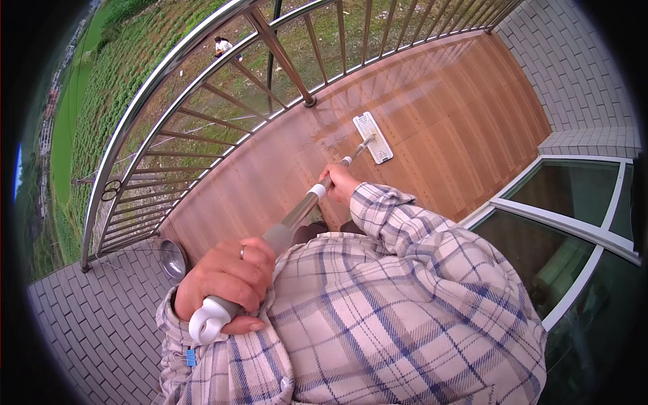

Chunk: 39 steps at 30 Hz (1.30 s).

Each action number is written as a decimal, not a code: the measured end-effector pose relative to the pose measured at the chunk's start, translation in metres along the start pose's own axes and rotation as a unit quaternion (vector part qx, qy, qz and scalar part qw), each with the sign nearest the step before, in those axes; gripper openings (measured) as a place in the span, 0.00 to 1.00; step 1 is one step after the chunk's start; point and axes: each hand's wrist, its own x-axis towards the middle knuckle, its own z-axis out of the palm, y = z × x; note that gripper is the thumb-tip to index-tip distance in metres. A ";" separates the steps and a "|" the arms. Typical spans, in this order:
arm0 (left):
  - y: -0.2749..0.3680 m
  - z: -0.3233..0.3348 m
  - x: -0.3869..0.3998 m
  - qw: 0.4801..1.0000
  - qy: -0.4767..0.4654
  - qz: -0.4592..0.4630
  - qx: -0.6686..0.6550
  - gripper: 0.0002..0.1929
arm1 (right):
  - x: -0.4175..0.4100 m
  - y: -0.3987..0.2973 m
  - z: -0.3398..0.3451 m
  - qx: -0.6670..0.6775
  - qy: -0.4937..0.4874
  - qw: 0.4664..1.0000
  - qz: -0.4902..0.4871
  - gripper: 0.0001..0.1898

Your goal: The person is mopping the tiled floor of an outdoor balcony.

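My left hand (230, 276) is wrapped round the upper end of a flat mop's pole (302, 206), near my chest. A white hanging loop (207, 324) sticks out below that fist, and a ring sits on one finger. Farther down the pole, my right hand (341, 182) grips it just past a white collar. At the far end, the white rectangular mop head (379, 147) lies flat on the brown wood-patterned balcony floor (455, 121). Its underside is hidden. Wet, shiny patches show on the floor between the mop head and the railing.
A curved stainless steel railing (288, 58) borders the floor at front and left. A metal basin (173, 259) leans by the left tiled wall (96, 324). White-framed glass panels (547, 215) stand at right, beneath another tiled wall (572, 66). Beyond the railing, a person (221, 46) is in the field.
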 end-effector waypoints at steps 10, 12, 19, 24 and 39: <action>0.042 -0.010 -0.053 0.992 0.021 -0.043 0.116 0.08 | 0.009 0.092 0.090 -0.116 -0.121 0.981 0.097 0.02; 0.041 -0.013 -0.068 0.994 0.013 -0.021 0.109 0.07 | 0.011 0.100 0.088 -0.104 -0.117 0.983 0.096 0.03; 0.049 -0.080 -0.147 0.996 -0.035 0.050 0.069 0.06 | 0.008 0.096 0.120 -0.006 -0.042 0.995 0.087 0.03; -0.012 -0.118 -0.197 0.996 0.060 0.051 0.029 0.08 | 0.083 0.088 0.135 -0.055 0.019 0.996 0.068 0.05; -0.006 -0.207 -0.271 0.980 0.177 -0.009 0.094 0.07 | 0.133 0.167 0.270 -0.019 -0.053 0.998 0.001 0.05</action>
